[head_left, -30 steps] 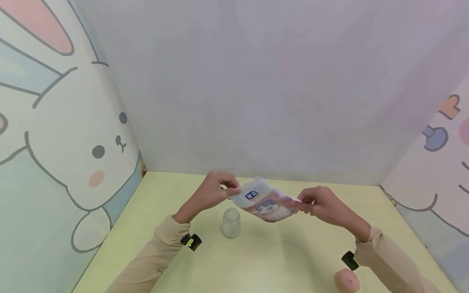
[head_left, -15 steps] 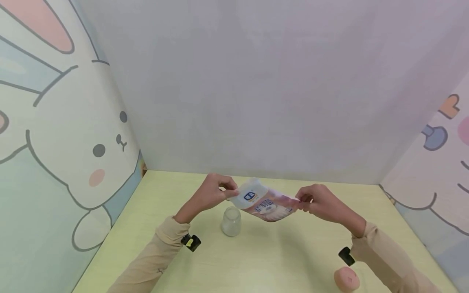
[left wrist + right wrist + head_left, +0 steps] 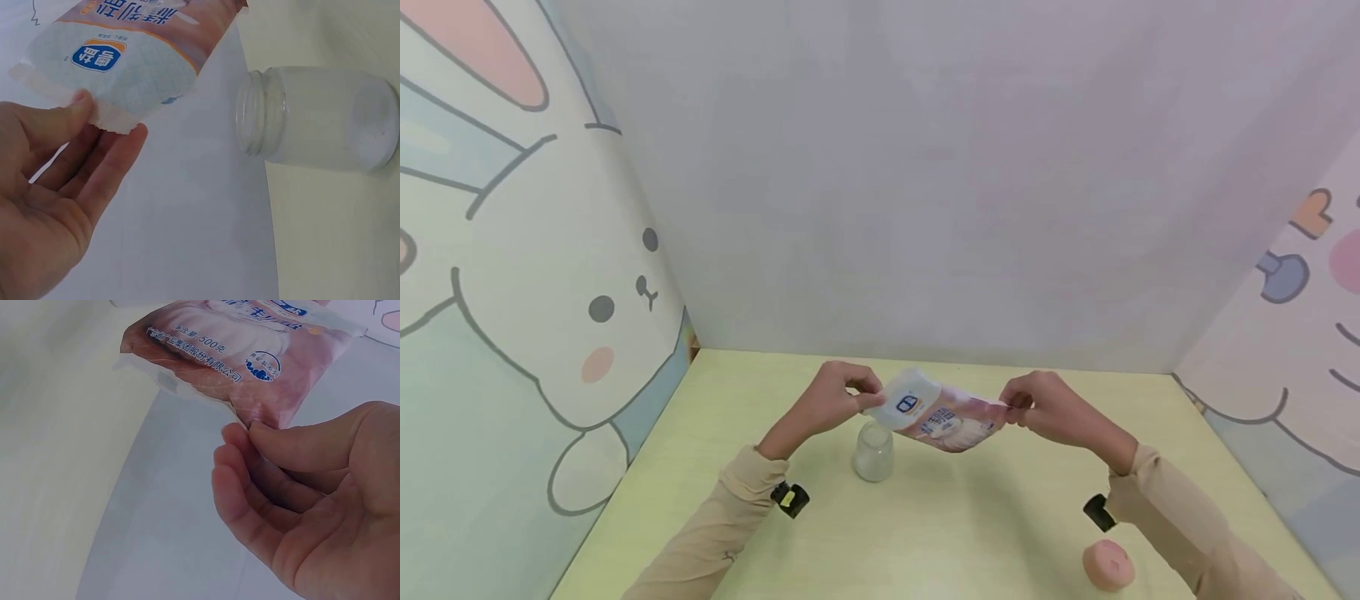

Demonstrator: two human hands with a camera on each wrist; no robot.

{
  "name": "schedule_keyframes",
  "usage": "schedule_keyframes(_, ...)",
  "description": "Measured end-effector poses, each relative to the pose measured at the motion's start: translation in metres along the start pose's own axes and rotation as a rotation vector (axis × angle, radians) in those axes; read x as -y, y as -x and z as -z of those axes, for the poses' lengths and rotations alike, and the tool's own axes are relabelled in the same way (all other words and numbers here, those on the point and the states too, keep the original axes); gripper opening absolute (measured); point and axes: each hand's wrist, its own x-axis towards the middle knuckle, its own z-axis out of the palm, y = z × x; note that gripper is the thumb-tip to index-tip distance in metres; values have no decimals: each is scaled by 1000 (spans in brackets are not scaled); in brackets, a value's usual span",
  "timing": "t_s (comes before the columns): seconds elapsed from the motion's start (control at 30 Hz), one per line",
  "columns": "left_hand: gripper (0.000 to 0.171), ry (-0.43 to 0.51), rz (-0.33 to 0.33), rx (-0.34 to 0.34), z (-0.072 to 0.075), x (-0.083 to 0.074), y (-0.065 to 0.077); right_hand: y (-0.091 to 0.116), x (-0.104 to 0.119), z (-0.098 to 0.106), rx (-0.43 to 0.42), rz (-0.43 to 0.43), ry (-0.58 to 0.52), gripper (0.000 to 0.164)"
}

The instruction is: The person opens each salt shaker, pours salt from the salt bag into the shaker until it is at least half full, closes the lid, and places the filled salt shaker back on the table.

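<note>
A salt bag point(image 3: 942, 414), white and pinkish brown with blue print, hangs between both hands above the table. My left hand point(image 3: 835, 396) pinches its white end; the left wrist view shows thumb and fingers on the torn-looking edge of the bag point(image 3: 119, 59). At the printed bottom end, a corner is pinched by my right hand point(image 3: 1048, 408), as the right wrist view shows on the bag point(image 3: 250, 356). Below the left end of the bag stands an uncapped glass jar point(image 3: 874, 454). Something white lies at the bottom of the jar point(image 3: 312, 119).
A pink round object point(image 3: 1108, 566) sits on the pale yellow table point(image 3: 880, 550) near the right forearm. A grey wall point(image 3: 925, 183) rises behind the table. Side panels with cartoon animals point(image 3: 550, 333) flank it.
My right hand has shifted slightly left and up, and the bag has moved a little left with it. Both hands keep their pinch on the bag. The jar stays in place.
</note>
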Motion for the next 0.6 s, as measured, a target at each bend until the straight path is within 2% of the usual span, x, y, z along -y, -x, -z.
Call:
schedule_keyframes(0.27, 8, 21, 16, 10, -1, 8, 2, -3, 2, -1, -11, 18, 10, 17)
schedule_keyframes(0.37, 4, 41, 26, 21, 2, -6, 6, -3, 2, -2, -14, 27, 8, 17)
schedule_keyframes(0.5, 6, 64, 33, 28, 1, -5, 6, -3, 3, -3, -20, 30, 19, 15)
schedule_keyframes(0.6, 4, 74, 29, 22, -5, 12, 4, -3, 2, -3, -23, 23, 23, 15)
